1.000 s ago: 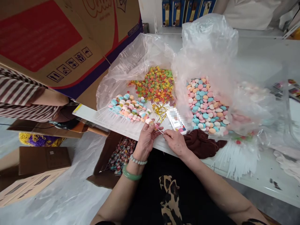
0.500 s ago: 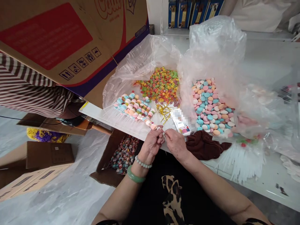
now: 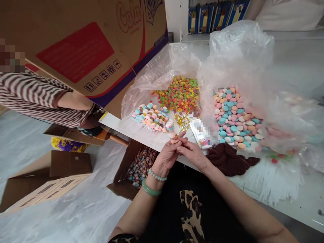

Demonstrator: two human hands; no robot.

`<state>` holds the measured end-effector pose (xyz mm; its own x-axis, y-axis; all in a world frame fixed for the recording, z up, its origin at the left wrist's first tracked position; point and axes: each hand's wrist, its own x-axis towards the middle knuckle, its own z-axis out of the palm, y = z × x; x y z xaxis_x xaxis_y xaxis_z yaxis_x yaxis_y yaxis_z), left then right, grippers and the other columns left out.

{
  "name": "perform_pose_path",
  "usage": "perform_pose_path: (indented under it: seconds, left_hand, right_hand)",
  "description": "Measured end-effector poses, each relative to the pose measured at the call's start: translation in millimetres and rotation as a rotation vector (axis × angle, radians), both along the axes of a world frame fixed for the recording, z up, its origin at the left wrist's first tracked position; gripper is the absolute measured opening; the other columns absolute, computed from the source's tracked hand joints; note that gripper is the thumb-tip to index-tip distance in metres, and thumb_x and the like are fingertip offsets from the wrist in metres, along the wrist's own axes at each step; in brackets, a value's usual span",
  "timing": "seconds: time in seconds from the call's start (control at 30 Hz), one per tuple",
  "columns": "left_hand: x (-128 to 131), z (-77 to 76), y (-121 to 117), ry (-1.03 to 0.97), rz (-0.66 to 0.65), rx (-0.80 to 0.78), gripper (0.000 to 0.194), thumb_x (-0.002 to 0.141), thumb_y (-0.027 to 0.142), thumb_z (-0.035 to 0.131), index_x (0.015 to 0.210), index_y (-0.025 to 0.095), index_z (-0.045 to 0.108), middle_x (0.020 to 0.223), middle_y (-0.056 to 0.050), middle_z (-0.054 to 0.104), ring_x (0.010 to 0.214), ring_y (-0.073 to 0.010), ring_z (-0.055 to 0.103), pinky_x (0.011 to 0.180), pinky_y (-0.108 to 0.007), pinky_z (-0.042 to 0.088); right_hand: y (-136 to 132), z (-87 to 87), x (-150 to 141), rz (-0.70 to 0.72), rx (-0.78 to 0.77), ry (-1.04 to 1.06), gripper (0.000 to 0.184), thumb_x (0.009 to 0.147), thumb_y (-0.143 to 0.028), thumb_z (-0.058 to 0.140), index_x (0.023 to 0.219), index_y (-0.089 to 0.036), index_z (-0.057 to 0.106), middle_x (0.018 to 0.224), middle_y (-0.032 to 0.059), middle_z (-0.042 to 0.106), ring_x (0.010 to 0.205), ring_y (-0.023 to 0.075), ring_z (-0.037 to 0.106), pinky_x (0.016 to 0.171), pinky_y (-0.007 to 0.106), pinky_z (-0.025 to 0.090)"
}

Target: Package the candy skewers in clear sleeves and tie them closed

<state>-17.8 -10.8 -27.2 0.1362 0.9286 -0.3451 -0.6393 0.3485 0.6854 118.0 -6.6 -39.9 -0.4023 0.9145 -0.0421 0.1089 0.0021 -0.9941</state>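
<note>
Sweets (image 3: 174,138) in a short stack are held over the near edge of the surface (image 3: 311,195). The lower end is closed in by the bent fingers of the left hand (image 3: 167,154); those of the right hand (image 3: 194,156) are brought together against them, but whether anything is gripped there cannot be told. If the stack were squeezed too hard, soft pieces could be squashed or split; if the hold were loosened, the stack could be tipped off the edge. Gold ties (image 3: 182,122), loosely heaped just beyond, might be scattered by a brushing wrist.

Gummy rings (image 3: 181,92) are spread in an opened left plastic bag (image 3: 140,82), with finished skewers (image 3: 152,116) laid near its front. Pastel candies (image 3: 229,114) are contained in the right plastic bag (image 3: 240,44). Below the surface, a brown carton (image 3: 121,189) is filled with small colourful pieces (image 3: 141,165), too small to be made out. Inside the large printed box (image 3: 101,37), nothing can be seen.
</note>
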Motion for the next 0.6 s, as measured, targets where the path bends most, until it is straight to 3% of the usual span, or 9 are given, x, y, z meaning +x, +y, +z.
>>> perform_pose_path:
  seconds: [0.1, 0.23, 0.33, 0.43, 0.5, 0.6]
  left_hand:
    - [2, -3.6, -1, -0.04, 0.002, -0.01, 0.025, 0.07, 0.031, 0.08, 0.089, 0.016, 0.075, 0.121, -0.011, 0.066, 0.114, -0.0263, 0.059, 0.085, -0.031, 0.049]
    - [6, -13.1, -2, -0.035, -0.048, -0.157, 0.039, 0.074, 0.046, 0.077, 0.089, 0.01, 0.075, 0.098, -0.014, 0.07, 0.094, -0.0244, 0.065, 0.07, -0.029, 0.051]
    - [9, -14.2, -3, -0.04, 0.008, -0.168, 0.028, 0.076, 0.038, 0.076, 0.081, 0.011, 0.074, 0.105, -0.013, 0.07, 0.092, -0.0208, 0.065, 0.075, -0.028, 0.052]
    - [13, -9.6, -2, -0.06, 0.064, -0.115, 0.011, 0.077, 0.025, 0.075, 0.08, 0.015, 0.074, 0.119, -0.009, 0.067, 0.103, -0.0209, 0.063, 0.086, -0.03, 0.051]
    - [15, -6.8, -2, -0.064, 0.06, -0.098, 0.009, 0.077, 0.023, 0.073, 0.082, 0.016, 0.074, 0.123, -0.009, 0.066, 0.109, -0.0226, 0.061, 0.087, -0.03, 0.05]
    - [17, -5.9, -2, -0.077, -0.006, -0.111, 0.021, 0.079, 0.03, 0.071, 0.092, 0.015, 0.075, 0.122, -0.012, 0.066, 0.11, -0.0266, 0.062, 0.082, -0.032, 0.053]
  right_hand:
    - [-1, -2.0, -6, -0.029, -0.084, 0.078, 0.02, 0.082, -0.037, 0.056, 0.074, -0.02, 0.061, 0.064, -0.0029, 0.055, 0.063, 0.0136, 0.052, 0.064, 0.027, 0.043]
    - [-7, -3.5, -4, -0.085, -0.073, 0.029, 0.018, 0.078, -0.033, 0.056, 0.065, -0.02, 0.056, 0.059, -0.0041, 0.051, 0.06, 0.0128, 0.048, 0.062, 0.026, 0.041]
    - [-7, -1.9, 4, -0.142, -0.013, -0.032, 0.018, 0.081, -0.033, 0.055, 0.068, -0.021, 0.059, 0.068, -0.002, 0.058, 0.069, 0.0142, 0.053, 0.069, 0.027, 0.044]
    - [-2, -1.1, 6, -0.119, -0.082, 0.101, 0.02, 0.083, -0.038, 0.055, 0.089, -0.021, 0.066, 0.082, -0.0003, 0.064, 0.078, 0.0151, 0.058, 0.073, 0.028, 0.046]
    - [0, -1.3, 3, -0.111, -0.162, 0.182, 0.024, 0.079, -0.039, 0.061, 0.093, -0.021, 0.067, 0.08, -0.0009, 0.063, 0.073, 0.0139, 0.056, 0.067, 0.027, 0.045]
    - [1, -1.9, -2, -0.135, -0.354, 0.271, 0.023, 0.073, -0.041, 0.066, 0.079, -0.019, 0.064, 0.061, -0.0037, 0.053, 0.053, 0.0097, 0.044, 0.05, 0.023, 0.034]
